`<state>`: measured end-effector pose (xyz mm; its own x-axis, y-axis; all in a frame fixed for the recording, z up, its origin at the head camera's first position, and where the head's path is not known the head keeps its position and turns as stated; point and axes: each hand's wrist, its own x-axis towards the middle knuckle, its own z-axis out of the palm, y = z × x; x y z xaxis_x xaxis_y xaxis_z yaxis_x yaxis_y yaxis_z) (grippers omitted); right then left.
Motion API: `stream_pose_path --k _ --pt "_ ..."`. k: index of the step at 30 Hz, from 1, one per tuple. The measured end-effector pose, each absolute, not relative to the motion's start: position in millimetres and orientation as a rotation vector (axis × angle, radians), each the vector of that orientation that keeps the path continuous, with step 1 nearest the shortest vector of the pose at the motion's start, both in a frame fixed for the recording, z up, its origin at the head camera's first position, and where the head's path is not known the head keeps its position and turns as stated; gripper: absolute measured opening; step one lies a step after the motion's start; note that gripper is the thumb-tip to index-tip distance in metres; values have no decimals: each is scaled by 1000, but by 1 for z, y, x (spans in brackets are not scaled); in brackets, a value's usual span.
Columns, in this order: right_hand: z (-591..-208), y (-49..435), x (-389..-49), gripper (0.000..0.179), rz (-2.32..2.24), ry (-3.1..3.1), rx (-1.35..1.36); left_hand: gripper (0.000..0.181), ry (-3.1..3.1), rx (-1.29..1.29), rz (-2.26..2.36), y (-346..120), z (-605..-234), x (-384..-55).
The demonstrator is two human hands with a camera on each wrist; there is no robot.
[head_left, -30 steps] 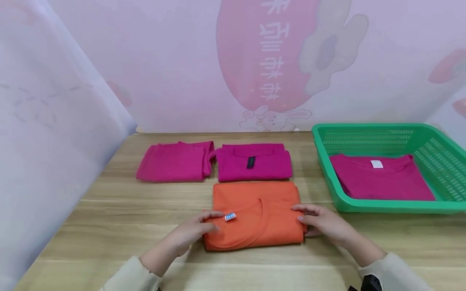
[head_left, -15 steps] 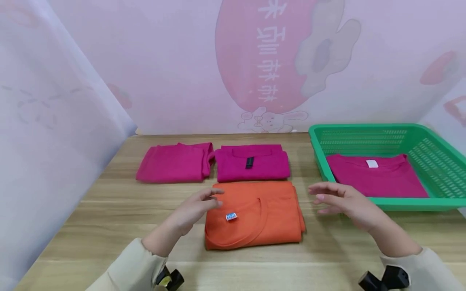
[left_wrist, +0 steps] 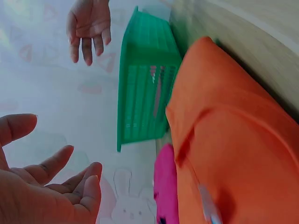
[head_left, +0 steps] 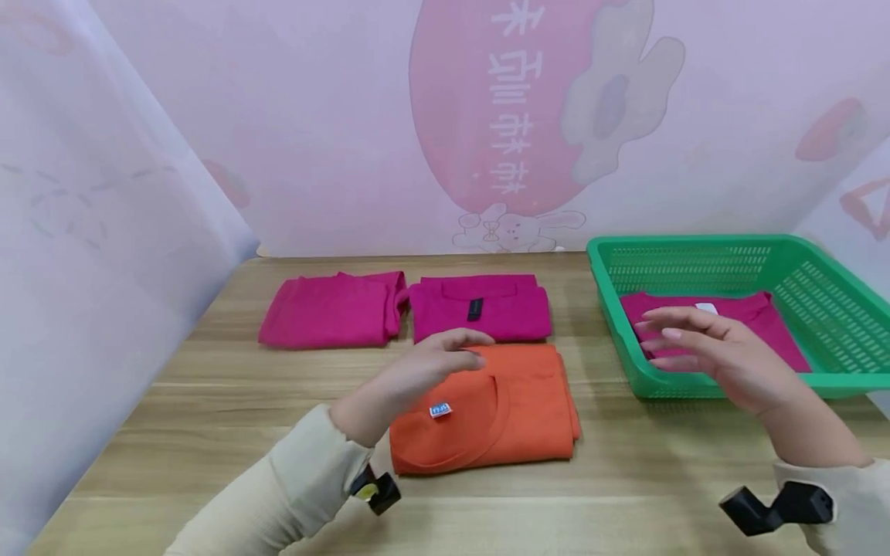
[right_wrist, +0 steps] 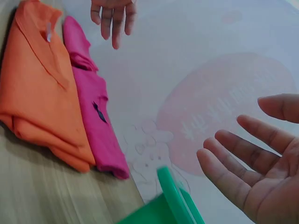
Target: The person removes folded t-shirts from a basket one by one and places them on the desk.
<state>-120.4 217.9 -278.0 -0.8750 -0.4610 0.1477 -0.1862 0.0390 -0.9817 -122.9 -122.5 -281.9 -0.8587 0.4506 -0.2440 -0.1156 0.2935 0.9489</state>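
A folded orange shirt [head_left: 514,417] with a small blue-and-white label lies on the wooden table. Over its upper left part hovers my left hand [head_left: 424,372], fingers loosely bent and holding nothing. My right hand [head_left: 730,355] is raised over the near left part of the green basket [head_left: 737,245], also holding nothing, its fingers spread in the right wrist view. Inside the basket lies a folded magenta shirt [head_left: 779,340] with a white label, partly hidden by that hand. Behind the orange shirt is a folded magenta shirt [head_left: 511,313] with a black label.
Left of the black-labelled shirt lies another folded magenta garment [head_left: 330,313], the two touching. A printed pink backdrop [head_left: 334,139] rises behind the wooden table [head_left: 208,432]. The basket's perforated walls stand at the table's right.
Both hands have left the orange shirt. The left has risen and moved right above it; the right has moved right and up to the basket. The shirts have stayed put.
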Motion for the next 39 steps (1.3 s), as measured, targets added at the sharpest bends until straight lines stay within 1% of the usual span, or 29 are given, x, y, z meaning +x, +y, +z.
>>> stream_pose_path --k 5,10,18,24,26,30,34,39 --pt "-281 240 -128 32 -1928 2104 -663 32 1998 382 1626 -92 -278 -134" --pt "-291 265 -137 31 -1882 2163 -605 32 1925 453 1663 -59 -274 -143" --pt "-310 301 -149 27 -1720 2444 -403 31 1842 486 1637 -4 -278 -148" --pt "-322 333 -161 25 -1559 2612 -280 25 1837 457 1630 28 -280 -151" --pt "-335 352 -171 31 -1470 2691 -220 23 1825 432 1639 39 -280 -152" --pt "-374 400 -199 51 -1244 2822 -52 22 1760 364 1672 60 -283 -155" --pt "-410 437 -221 63 -1086 2861 38 20 1735 329 1681 78 -286 -157" --pt "-420 450 -232 77 -1049 2844 58 16 1853 307 1597 101 -287 -160"
